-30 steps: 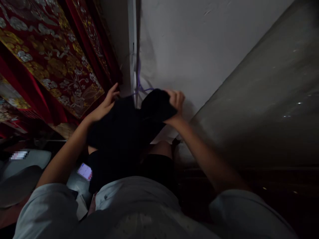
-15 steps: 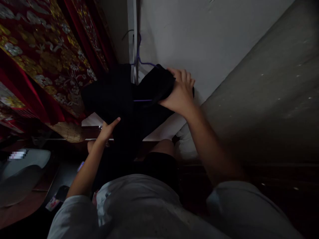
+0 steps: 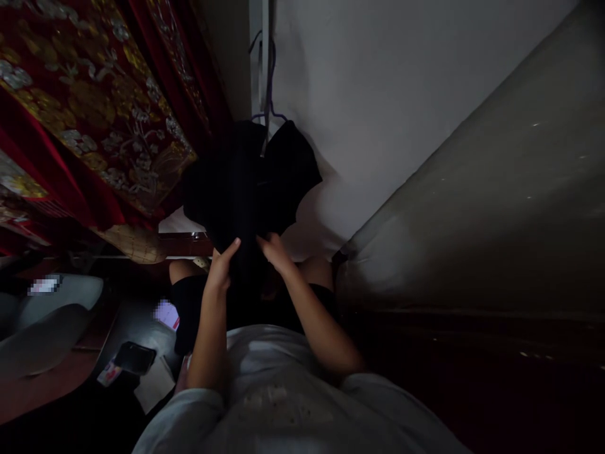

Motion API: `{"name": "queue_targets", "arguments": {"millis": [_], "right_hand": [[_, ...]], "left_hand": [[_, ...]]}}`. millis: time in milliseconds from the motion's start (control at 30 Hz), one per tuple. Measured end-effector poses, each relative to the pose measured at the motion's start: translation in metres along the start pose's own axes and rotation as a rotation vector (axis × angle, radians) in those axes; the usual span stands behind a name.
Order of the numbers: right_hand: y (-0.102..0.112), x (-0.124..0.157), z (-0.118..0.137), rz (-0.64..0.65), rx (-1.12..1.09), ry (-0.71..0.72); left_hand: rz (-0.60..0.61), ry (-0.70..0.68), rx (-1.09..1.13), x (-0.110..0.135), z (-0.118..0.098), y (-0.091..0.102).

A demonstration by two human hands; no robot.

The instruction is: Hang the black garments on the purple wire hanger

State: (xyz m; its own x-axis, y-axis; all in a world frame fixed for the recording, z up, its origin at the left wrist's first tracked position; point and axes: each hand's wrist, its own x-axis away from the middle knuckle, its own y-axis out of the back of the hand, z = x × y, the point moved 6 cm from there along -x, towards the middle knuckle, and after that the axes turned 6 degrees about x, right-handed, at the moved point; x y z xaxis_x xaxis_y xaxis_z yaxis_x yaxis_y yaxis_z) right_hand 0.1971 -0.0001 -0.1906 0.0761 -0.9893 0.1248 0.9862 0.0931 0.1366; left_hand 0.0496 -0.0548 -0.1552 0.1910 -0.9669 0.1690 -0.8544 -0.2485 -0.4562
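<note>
A black garment (image 3: 283, 176), probably a shirt, hangs in front of me on a purple hanger (image 3: 273, 82). The hanger hooks onto a pale metal bar (image 3: 265, 50). My left hand (image 3: 223, 265) grips the garment's lower left part, thumb on top of the cloth. Close beside it, my right hand (image 3: 276, 252) pinches the lower edge on the right. Folds of dark cloth hide most of the fingertips of both hands. The garment's shoulders spread out to either side of the bar.
A red cloth with gold and silver embroidery (image 3: 108, 107) hangs at the left. A grey chair (image 3: 57, 315) stands at lower left, near a dark phone-like object (image 3: 135, 358) and some papers (image 3: 155, 383). A white wall (image 3: 378, 82) and a large greyish sheet-like surface (image 3: 472, 208) lie to the right.
My right hand has left the garment's upper right shoulder and moved down to its lower edge. My left hand has shifted slightly right and down, still gripping. The hanger's lower bar is now covered.
</note>
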Motion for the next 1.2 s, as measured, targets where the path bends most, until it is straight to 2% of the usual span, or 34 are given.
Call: {"name": "queue_targets", "arguments": {"millis": [67, 133, 200, 233, 300, 400, 467, 533, 700, 767, 833, 900, 1033, 1067, 1133, 1200], "right_hand": [[0.000, 0.015, -0.011, 0.104, 0.006, -0.096], [0.010, 0.030, -0.015, 0.124, -0.040, -0.136], [0.021, 0.042, -0.012, 0.099, -0.103, -0.143], [0.025, 0.046, -0.010, 0.081, -0.124, -0.143], [0.029, 0.051, -0.003, 0.053, -0.137, -0.118], [0.031, 0.054, 0.006, -0.015, -0.169, -0.079], [0.032, 0.055, 0.011, -0.060, -0.205, -0.062], [0.032, 0.057, 0.015, -0.054, -0.234, -0.028], [0.025, 0.065, 0.020, 0.102, -0.255, 0.086], [0.024, 0.065, 0.019, 0.091, -0.297, 0.061], [0.029, 0.058, 0.029, 0.010, -0.367, 0.045], [0.042, 0.042, 0.058, -0.102, -0.433, 0.078], [0.080, 0.001, 0.153, -0.285, -0.488, 0.212], [0.087, -0.006, 0.177, -0.293, -0.484, 0.279], [0.093, -0.013, 0.211, -0.268, -0.439, 0.349], [0.090, -0.010, 0.223, -0.226, -0.387, 0.398]], "left_hand": [[-0.102, -0.125, -0.074, 0.004, -0.010, 0.009], [-0.280, -0.390, -0.162, 0.014, -0.022, 0.019], [-0.411, -0.688, -0.300, 0.033, -0.026, 0.020], [-0.409, -0.807, -0.392, 0.041, -0.023, 0.016], [-0.227, -0.915, -0.576, 0.047, -0.005, -0.003], [0.147, -0.867, -0.671, 0.044, 0.029, -0.031], [0.245, -0.817, -0.644, 0.040, 0.040, -0.040], [0.241, -0.796, -0.618, 0.037, 0.041, -0.043], [0.131, -0.709, -0.620, 0.034, 0.033, -0.039], [0.132, -0.673, -0.630, 0.033, 0.034, -0.039], [0.154, -0.650, -0.649, 0.030, 0.036, -0.040], [0.170, -0.633, -0.678, 0.024, 0.040, -0.042], [0.214, -0.618, -0.795, 0.002, 0.047, -0.043], [0.227, -0.614, -0.833, -0.004, 0.047, -0.044], [0.246, -0.577, -0.931, -0.018, 0.042, -0.048], [0.328, -0.496, -1.062, -0.029, 0.030, -0.058]]}}
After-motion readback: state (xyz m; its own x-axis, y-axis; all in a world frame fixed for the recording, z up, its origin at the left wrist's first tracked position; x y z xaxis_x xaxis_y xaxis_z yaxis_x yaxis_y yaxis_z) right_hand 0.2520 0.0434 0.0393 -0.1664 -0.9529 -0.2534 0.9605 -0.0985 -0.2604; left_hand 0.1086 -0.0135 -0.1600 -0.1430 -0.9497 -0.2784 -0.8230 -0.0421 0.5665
